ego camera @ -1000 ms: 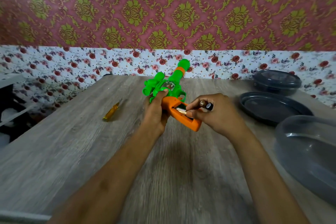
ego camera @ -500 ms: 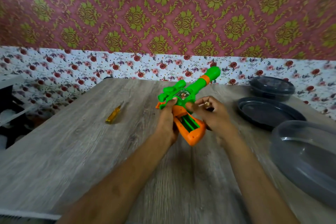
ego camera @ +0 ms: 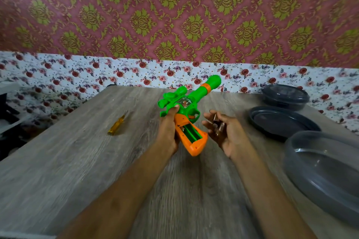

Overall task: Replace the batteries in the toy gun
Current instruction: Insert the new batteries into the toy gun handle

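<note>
Left of toy gun [ego camera: 191,109]: screwdriver [ego camera: 116,126]; right: dark plate [ego camera: 272,122].

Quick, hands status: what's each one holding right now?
Left hand: grips the toy gun.
Right hand: palm up, loosely curled round the batteries.

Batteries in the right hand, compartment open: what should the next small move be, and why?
Probably set the batteries down on the table. The right hand cups them clear of the toy gun, whose open compartment looks empty while the left hand grips it, so they seem spent and the right hand must be freed for new ones.
</note>
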`<state>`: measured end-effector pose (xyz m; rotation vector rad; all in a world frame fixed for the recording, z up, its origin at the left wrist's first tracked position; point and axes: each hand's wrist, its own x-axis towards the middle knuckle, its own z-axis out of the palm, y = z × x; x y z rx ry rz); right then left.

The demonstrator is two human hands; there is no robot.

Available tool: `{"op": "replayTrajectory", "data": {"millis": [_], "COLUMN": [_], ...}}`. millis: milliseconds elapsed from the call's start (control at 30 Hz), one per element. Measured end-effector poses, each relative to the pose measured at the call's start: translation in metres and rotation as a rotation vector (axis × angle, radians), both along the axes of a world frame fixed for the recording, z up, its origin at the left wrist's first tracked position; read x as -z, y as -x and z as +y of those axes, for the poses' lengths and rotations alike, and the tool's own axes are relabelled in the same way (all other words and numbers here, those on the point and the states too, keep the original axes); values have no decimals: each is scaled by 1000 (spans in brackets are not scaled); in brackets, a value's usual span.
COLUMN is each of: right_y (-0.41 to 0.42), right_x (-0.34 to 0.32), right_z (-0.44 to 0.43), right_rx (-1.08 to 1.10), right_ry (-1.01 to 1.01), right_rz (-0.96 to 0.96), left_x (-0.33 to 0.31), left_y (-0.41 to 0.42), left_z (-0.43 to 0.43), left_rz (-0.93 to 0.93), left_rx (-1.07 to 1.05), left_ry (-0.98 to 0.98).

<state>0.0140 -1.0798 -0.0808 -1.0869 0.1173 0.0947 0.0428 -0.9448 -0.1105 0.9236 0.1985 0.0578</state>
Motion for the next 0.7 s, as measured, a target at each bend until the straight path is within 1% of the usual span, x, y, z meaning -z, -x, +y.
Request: {"op": "replayTrajectory", "data": {"millis": [133,167,200,300,333,367,433,533,567,700], "right_y": [-4,-3,0,3,3,3,5,9,11,16], "right_x": [1,1,1,4,5,5,2,-5,-6,-3], "right_z": [-3,-4,-3,2,4,6,7,5,6,7], "right_rx": [21,31,57,209,240,252,252,193,173,127], "right_ry": [130,189,311,860,966,1007,994,845,835,981], "right_rz": [-98,-140,-216,-577,-659,-702,-754,-817,-835,-865], "left_x": [2,3,4,8,9,10,10,11,12,15], "left_y": [-2,-4,-6,-14,-15,-16,-18,-19,-20,-24], "left_z": [2,2,4,5,5,6,8,10,11,16], "left_rz": [-6,-6,-10,-39,-48,-61,-71,-56,-49,-46], "left_rx": [-40,-54,-63,-66,-68,-69,-86,-100,-103,-101], "left_ry": [-9,-5,4,59,74,86,79,49,49,66]}}
